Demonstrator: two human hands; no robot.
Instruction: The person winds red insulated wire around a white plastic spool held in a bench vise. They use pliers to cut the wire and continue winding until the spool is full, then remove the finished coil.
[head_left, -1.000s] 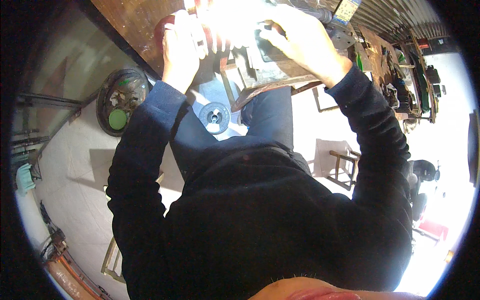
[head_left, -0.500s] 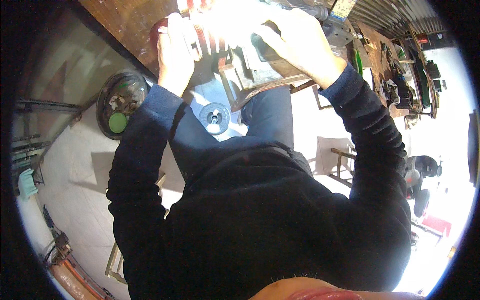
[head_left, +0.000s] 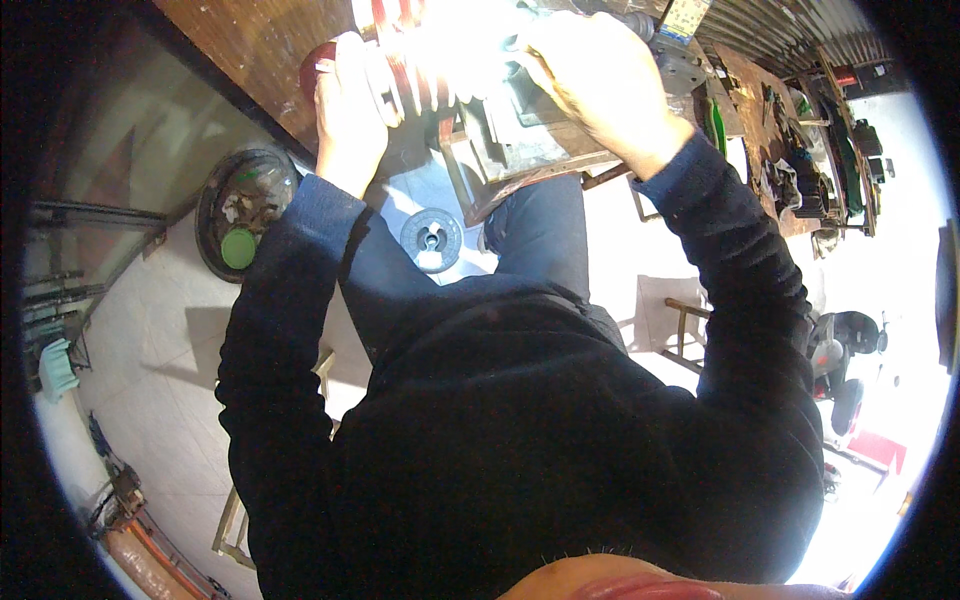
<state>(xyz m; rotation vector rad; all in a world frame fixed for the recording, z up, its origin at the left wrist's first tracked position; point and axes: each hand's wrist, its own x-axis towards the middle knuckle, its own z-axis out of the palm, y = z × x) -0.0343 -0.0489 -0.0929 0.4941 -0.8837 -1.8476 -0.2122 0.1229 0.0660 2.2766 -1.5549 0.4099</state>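
Note:
My left hand (head_left: 352,115) is closed on a red piece (head_left: 320,66) with pale rims at the wooden bench's (head_left: 220,45) near edge. Red-and-pale striped pieces (head_left: 405,20) lie just beside it, partly washed out by glare. My right hand (head_left: 598,85) is closed with thumb and fingers bent over a dark piece (head_left: 525,95) on a worn wooden stand (head_left: 545,150); what it holds is lost in glare and cannot be made out.
A round dark bin (head_left: 255,180) with a green lid inside stands at left. A round grey weight-like disc (head_left: 433,258) is on the floor between my legs. A cluttered bench (head_left: 760,130) runs along the right, near a wooden stool (head_left: 685,335) and dark gear (head_left: 840,335).
Both hands have shifted a little to the left since a second ago, my right hand more so. Their grips look much the same.

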